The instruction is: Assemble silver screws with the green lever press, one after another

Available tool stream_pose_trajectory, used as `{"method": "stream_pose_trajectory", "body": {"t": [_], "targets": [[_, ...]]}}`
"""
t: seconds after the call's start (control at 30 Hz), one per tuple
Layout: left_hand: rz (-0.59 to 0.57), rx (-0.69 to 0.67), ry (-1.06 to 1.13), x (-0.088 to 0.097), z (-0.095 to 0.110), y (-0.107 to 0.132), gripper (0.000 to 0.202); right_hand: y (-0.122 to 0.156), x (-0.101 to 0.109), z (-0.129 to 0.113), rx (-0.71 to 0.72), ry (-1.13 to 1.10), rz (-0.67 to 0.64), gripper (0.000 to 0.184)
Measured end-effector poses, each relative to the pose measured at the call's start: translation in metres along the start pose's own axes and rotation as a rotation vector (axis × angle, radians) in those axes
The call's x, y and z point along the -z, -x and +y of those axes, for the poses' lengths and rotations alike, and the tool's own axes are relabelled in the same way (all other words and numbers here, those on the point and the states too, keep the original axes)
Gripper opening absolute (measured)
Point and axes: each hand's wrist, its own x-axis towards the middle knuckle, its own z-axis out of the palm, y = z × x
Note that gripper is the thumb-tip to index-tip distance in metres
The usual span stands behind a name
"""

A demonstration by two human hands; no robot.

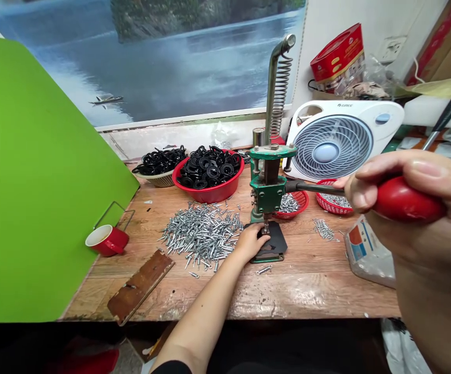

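A green hand press (270,195) stands on the wooden table, with a tall bent rod and a coil spring above it. My right hand (416,192) is closed round the red knob (408,200) at the end of the press lever (319,188). At the foot of the press, my left hand (252,241) rests on the dark base plate (278,239), fingertips together beside the punch. Whatever lies between those fingertips is too small to make out. Left of this hand spreads a heap of small metal eye-ended fasteners (202,234). A single fastener (264,270) lies just before the base.
Behind the heap are a red basin (210,195) and a beige basket (163,179), both holding black rings. Red baskets (301,205) of metal parts and a white fan (336,106) stand behind the lever. At left are a red mug (112,241) and a brown board (142,285).
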Motion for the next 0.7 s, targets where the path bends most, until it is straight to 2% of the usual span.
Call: {"method": "stream_pose_trajectory", "body": {"t": [0.17,0.37,0.57,0.7], "targets": [[0.062,0.064,0.117,0.002,0.0053,0.0012,0.049,-0.0001,-0.0014,-0.0014,0.005,0.042,0.015,0.039],[0.148,0.007,0.136,0.0008,0.0088,-0.0012,0.025,0.001,-0.0035,-0.0018,0.017,0.045,0.043,0.04],[0.159,-0.04,0.132,0.0003,0.0081,-0.0016,0.022,0.0029,-0.0033,-0.0015,-0.002,0.068,0.066,0.036],[0.171,-0.032,0.116,0.0004,0.0097,-0.0006,0.021,0.0065,-0.0062,-0.0032,-0.056,0.09,0.154,0.029]]}}
